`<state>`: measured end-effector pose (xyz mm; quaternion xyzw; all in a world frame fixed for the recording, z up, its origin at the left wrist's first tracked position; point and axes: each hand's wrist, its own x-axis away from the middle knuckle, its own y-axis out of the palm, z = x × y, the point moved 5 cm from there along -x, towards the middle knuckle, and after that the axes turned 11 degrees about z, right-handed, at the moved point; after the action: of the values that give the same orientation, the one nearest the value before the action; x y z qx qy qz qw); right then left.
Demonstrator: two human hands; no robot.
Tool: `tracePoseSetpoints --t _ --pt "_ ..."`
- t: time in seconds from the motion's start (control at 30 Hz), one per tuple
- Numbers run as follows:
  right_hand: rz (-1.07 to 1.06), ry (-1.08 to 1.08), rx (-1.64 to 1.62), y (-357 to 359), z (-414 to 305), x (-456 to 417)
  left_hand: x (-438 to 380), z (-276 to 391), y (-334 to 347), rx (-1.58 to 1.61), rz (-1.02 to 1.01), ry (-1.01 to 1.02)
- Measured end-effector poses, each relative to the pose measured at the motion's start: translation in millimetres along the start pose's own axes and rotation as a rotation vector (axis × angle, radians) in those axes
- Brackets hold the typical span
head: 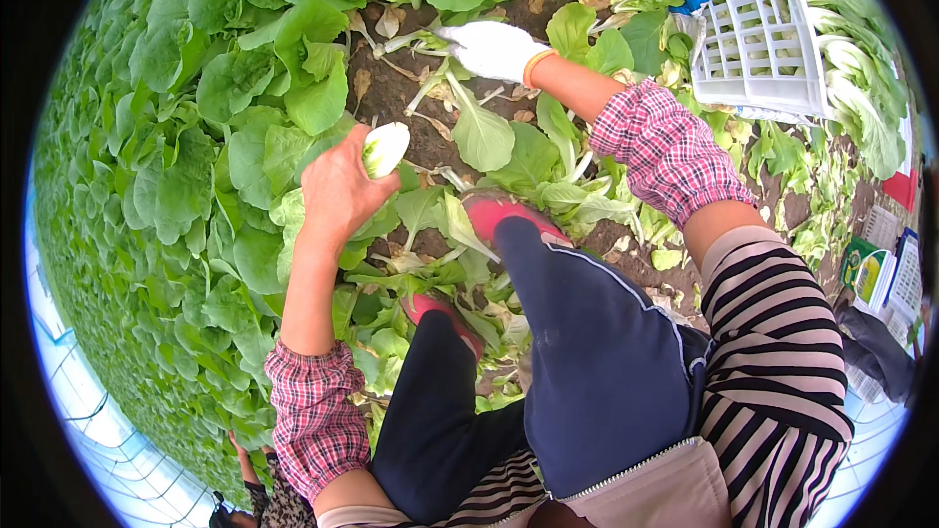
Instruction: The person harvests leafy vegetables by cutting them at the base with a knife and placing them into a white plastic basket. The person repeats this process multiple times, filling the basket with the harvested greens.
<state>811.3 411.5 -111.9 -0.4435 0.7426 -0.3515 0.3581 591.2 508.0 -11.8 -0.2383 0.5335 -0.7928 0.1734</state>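
My bare left hand (339, 180) grips a leafy green vegetable by its lower part, and the pale, cut base (386, 149) points up to the right. Its leaves merge with the standing greens, so I cannot tell where they end. My right hand (490, 50), in a white glove with an orange cuff, is low over the soil (396, 92), by loose pale stalks (411, 42). Its fingers point left and their tips are dark; whether they hold anything is hidden. A detached leaf (480, 128) lies just below the glove.
Dense leafy greens (183, 183) fill the left side. At the upper right, a white plastic crate (763, 37) stands beside harvested heads (855, 73). Trimmed leaves lie around my pink shoes (506, 214). Another person (282, 495) is at the lower left. More crates (906, 279) are far right.
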Motion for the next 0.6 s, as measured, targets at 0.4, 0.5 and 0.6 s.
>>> tracePoseSetpoints --t 0.4,0.5,0.6 --pt "-0.274 0.641 -0.8 -35.9 12.9 80.3 -3.3 96.0 -0.7 -0.125 -0.066 0.266" --pt "0.032 0.841 -0.823 14.6 1.0 30.6 -35.1 108.7 7.8 -0.248 -0.098 0.27" --pt "-0.882 0.735 -1.015 60.2 -77.9 66.1 -85.3 83.9 20.1 -0.403 -0.153 0.163"
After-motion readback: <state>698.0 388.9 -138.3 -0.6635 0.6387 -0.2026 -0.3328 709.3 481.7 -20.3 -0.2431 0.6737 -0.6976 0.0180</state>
